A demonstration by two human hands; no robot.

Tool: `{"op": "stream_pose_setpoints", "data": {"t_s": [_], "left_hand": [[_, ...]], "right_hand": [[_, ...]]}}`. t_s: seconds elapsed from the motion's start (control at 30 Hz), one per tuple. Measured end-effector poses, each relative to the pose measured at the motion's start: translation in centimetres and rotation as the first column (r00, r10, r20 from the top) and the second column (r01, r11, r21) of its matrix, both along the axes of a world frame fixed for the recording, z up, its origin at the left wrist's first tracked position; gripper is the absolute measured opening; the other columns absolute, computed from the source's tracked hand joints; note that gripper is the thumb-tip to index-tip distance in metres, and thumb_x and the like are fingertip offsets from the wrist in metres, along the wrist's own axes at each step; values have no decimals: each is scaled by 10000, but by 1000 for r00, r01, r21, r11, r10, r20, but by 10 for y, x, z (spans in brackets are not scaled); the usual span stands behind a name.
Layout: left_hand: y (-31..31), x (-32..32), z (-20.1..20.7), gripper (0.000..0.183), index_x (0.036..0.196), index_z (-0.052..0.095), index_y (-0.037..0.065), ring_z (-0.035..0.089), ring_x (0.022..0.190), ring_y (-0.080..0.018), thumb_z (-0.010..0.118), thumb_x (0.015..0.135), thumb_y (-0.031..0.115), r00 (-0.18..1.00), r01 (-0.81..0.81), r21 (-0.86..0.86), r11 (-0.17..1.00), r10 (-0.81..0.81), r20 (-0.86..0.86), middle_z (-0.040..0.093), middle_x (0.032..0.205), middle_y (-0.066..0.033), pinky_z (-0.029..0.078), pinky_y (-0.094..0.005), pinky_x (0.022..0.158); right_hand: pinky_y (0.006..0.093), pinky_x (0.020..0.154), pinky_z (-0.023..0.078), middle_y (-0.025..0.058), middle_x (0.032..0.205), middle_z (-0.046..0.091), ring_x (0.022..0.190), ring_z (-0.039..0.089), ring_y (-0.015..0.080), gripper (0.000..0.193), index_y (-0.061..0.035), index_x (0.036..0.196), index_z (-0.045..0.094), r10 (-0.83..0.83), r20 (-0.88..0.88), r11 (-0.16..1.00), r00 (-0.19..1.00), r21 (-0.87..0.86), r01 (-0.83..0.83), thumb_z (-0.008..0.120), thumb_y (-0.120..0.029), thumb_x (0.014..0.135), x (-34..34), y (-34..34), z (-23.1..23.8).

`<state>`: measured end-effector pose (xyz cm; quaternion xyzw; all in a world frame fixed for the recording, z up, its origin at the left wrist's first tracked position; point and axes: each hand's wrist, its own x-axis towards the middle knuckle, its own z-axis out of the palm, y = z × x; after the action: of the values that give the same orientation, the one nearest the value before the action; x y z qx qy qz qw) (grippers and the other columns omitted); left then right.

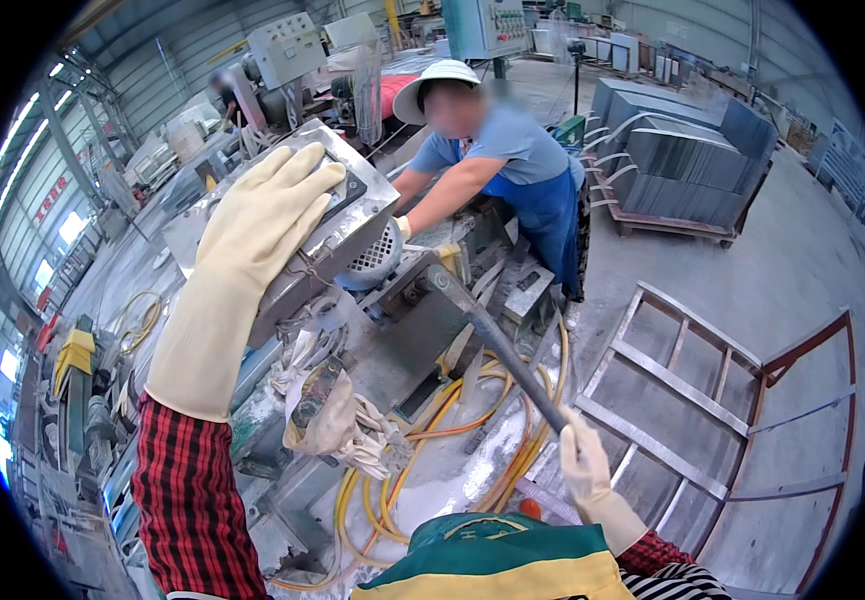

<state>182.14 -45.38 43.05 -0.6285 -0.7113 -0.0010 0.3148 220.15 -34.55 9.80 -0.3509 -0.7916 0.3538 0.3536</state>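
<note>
My left hand, in a long cream rubber glove, lies with its fingers stretched out on top of a grey metal machine housing. A dark panel on that housing is partly under the fingers. Lower right, my right hand in a matching glove is wrapped round the end of a long dark metal lever. The lever slants up to a joint on the machine. Beneath the housing sits a motor with a perforated round cover. Crumpled pale cloth hangs on the machine's near side.
Across the machine a co-worker in a blue apron leans in, arms reaching behind the housing. Yellow hoses coil on the floor below. A metal frame rack lies at right; stacked grey slabs stand on a pallet beyond.
</note>
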Motion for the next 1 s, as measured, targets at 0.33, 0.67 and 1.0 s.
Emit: {"op": "stream_pose_setpoints", "data": {"t_s": [0.33, 0.67, 1.0], "left_hand": [[-14, -3, -9, 283, 1250, 602, 130, 482, 1319, -356, 557, 974, 173, 998, 43, 93, 995, -39, -52, 541, 1413, -134, 400, -421, 1110], [-41, -7, -19, 289, 1230, 626, 141, 509, 1293, -375, 598, 945, 178, 994, 108, 243, 964, -97, -60, 559, 1398, -138, 411, -419, 1106], [-39, -10, -15, 331, 1292, 592, 143, 478, 1336, -393, 578, 963, 179, 996, 85, 169, 982, -76, -56, 509, 1462, -153, 398, -434, 1124]], "right_hand": [[456, 528, 528, 142, 791, 685, 616, 672, 361, 678, -263, 1516, 394, 498, 627, 700, 598, 116, -705, 619, -233, 877, 1, -50, 57], [402, 505, 464, 58, 562, 556, 496, 586, 273, 628, -45, 1486, 414, 678, 636, -17, 369, 515, -857, 535, -174, 883, -107, -85, 124], [399, 585, 495, 85, 682, 567, 609, 614, 230, 489, -1, 1289, 621, 786, 413, -275, 461, 900, -337, 592, -212, 850, -195, -112, 277]]}}
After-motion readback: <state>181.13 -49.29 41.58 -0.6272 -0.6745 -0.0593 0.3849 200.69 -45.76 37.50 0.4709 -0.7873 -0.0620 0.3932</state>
